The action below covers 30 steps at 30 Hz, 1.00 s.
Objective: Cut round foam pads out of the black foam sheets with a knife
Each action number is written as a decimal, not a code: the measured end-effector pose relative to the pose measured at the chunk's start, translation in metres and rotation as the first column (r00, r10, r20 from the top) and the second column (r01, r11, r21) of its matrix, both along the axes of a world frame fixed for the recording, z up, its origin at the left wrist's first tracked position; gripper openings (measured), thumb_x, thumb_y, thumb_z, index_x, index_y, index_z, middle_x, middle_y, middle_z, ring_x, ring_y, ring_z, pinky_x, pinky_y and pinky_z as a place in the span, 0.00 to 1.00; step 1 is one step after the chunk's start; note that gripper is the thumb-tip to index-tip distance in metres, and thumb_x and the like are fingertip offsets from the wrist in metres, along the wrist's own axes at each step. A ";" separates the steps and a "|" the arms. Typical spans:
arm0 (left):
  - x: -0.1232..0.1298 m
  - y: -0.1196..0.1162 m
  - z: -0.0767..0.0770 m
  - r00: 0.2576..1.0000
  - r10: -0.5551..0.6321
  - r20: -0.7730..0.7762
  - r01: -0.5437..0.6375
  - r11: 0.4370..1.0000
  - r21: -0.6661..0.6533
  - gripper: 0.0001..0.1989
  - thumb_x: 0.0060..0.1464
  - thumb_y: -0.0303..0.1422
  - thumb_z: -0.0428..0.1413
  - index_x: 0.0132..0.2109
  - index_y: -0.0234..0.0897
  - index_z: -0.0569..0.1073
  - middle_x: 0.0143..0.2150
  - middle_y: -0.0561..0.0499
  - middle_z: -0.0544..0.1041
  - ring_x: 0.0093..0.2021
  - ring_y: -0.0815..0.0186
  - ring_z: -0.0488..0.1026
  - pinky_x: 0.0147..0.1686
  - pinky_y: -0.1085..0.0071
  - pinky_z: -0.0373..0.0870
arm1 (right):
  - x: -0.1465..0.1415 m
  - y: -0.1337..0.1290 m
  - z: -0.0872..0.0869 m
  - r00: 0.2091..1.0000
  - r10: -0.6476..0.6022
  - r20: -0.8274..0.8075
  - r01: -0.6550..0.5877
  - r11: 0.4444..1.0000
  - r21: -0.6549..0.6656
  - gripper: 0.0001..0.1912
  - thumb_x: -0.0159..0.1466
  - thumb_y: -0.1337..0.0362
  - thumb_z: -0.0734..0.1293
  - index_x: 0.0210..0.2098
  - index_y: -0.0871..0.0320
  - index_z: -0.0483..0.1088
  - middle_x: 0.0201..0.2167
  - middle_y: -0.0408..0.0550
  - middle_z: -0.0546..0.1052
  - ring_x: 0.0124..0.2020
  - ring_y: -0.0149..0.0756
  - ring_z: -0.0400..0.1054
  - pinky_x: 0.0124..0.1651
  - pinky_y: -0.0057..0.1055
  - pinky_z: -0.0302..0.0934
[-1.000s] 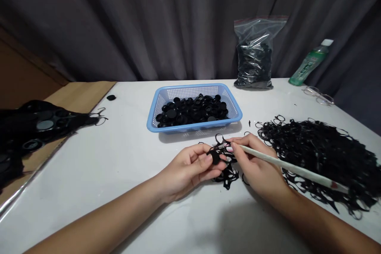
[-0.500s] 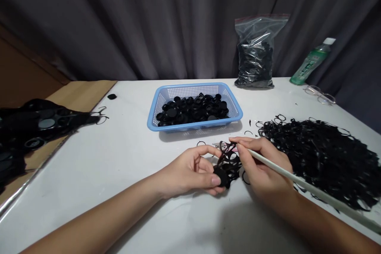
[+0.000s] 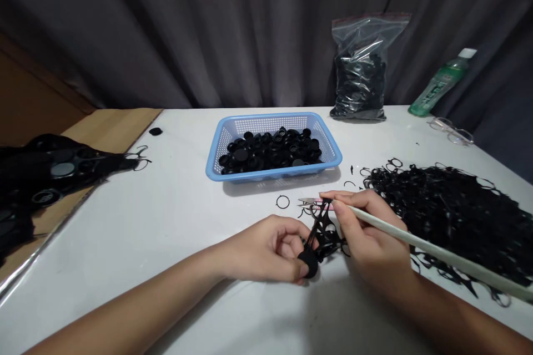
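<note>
Near the front edge of a white table (image 3: 125,233), a person's left hand (image 3: 266,249) pinched a black rubber disc (image 3: 307,264) trailing a lacy black scrap (image 3: 327,236), apparently lifting it off the tabletop so the right hand (image 3: 372,233) could reach it. That hand gripped a long white-handled tool (image 3: 420,249) like a pen, its metal tip (image 3: 308,201) just beside the scrap. A blue plastic basket (image 3: 211,165) of black discs (image 3: 270,151) sat toward the back edge, within easy reach, and a heap of black rubber rings (image 3: 445,216) spread toward the right edge. A plastic bag (image 3: 360,69), a green bottle (image 3: 441,83) and glasses (image 3: 452,131) occupied the back right corner.
</note>
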<state>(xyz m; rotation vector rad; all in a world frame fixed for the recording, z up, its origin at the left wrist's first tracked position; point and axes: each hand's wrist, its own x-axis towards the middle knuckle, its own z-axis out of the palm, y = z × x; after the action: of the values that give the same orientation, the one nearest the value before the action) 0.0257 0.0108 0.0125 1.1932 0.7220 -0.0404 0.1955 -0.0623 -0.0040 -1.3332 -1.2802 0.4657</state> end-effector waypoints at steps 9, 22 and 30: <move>-0.007 0.000 -0.008 0.994 -0.104 -0.015 0.105 0.991 0.086 0.04 0.42 0.30 0.56 0.25 0.34 0.69 0.19 0.59 0.60 0.19 0.75 0.52 0.20 0.76 0.49 | -0.003 0.000 0.000 0.981 -0.003 -0.192 -0.015 0.996 -0.092 0.03 0.65 0.64 0.64 0.34 0.51 0.68 0.43 0.45 0.78 0.38 0.38 0.72 0.33 0.33 0.64; -0.007 -0.002 -0.012 0.991 -0.064 0.120 0.062 0.998 0.016 0.17 0.46 0.35 0.64 0.43 0.32 0.78 0.24 0.56 0.70 0.20 0.76 0.58 0.20 0.78 0.53 | 0.002 0.002 0.007 0.960 -0.046 -0.278 0.047 0.999 -0.003 0.03 0.67 0.62 0.63 0.35 0.50 0.65 0.43 0.48 0.77 0.45 0.43 0.72 0.38 0.38 0.67; -0.007 0.001 -0.014 0.931 0.235 0.280 -0.192 0.966 -0.171 0.36 0.30 0.29 0.73 0.51 0.37 0.72 0.25 0.57 0.77 0.25 0.71 0.75 0.27 0.78 0.69 | 0.009 0.011 0.001 0.945 -0.092 -0.315 0.102 0.995 0.014 0.06 0.65 0.59 0.65 0.33 0.53 0.66 0.42 0.47 0.77 0.36 0.38 0.72 0.34 0.35 0.65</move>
<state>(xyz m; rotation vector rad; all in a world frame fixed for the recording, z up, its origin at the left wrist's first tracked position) 0.0184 0.0118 -0.0017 0.9522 0.5682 0.2630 0.2047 -0.0509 -0.0030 -1.2337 -0.9505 0.5629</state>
